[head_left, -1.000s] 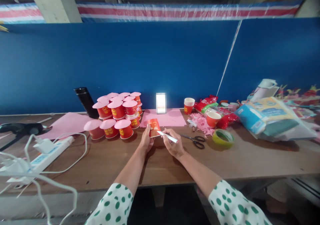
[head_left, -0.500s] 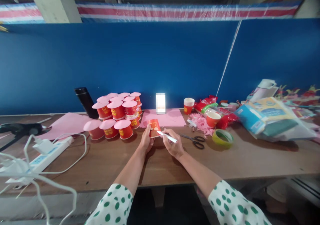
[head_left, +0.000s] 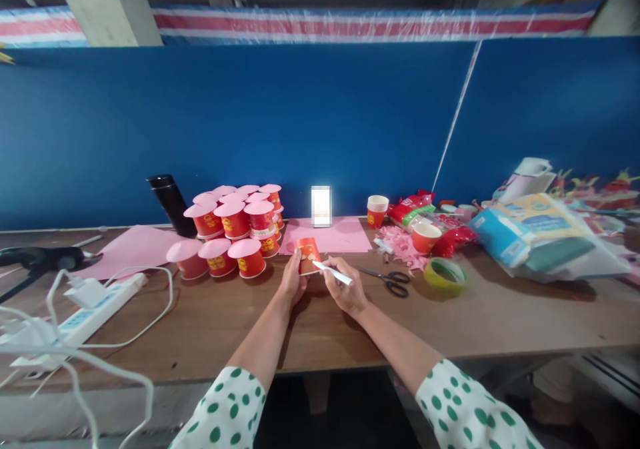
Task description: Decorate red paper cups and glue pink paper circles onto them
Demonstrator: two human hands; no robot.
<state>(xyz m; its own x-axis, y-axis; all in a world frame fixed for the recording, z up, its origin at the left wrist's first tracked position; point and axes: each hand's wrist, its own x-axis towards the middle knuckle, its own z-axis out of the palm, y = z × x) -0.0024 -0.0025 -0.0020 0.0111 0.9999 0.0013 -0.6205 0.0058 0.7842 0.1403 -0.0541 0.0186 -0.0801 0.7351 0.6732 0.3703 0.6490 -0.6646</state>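
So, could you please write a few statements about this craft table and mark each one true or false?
1. The left hand holds a small red paper cup. True.
2. The right hand holds the black-handled scissors. False: it holds a slim white pen, and the scissors lie on the brown wooden table.
3. The green roll of tape lies to the right of the scissors. True.
4. The tall black flask stands to the right of the pink-lidded red cups. False: it stands to their left, near the blue wall.
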